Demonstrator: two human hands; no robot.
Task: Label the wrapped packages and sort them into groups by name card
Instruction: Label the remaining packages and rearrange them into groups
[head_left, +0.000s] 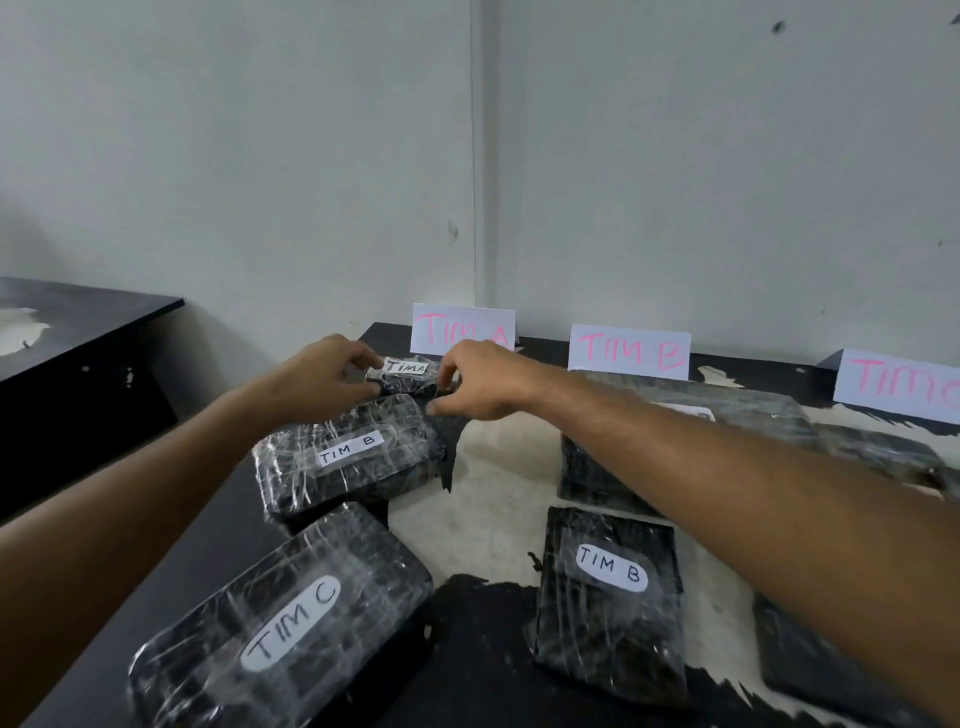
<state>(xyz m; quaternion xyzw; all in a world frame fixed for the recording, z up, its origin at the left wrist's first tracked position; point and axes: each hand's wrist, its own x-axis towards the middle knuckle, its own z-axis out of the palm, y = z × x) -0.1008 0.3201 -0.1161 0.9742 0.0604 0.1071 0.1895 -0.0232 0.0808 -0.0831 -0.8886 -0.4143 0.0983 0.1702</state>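
Note:
A small black wrapped package (406, 380) labelled TIM A lies at the back of the table, right in front of the TIM A name card (462, 327). My left hand (324, 371) grips its left end and my right hand (480, 382) grips its right end. Two more cards stand along the wall: TIM B (628, 351) and TIM C (904, 384). Nearer me lie a package labelled TIM B (348, 454), a package labelled TIM C (283, 618) and another TIM B package (610, 592). A large package (691, 421) sits before the TIM B card, partly hidden by my right arm.
The table (493, 519) has a black top worn pale in patches. Another wrapped package (810, 660) lies at the right under my forearm. A second black table (78, 322) stands to the left. The wall is close behind the cards.

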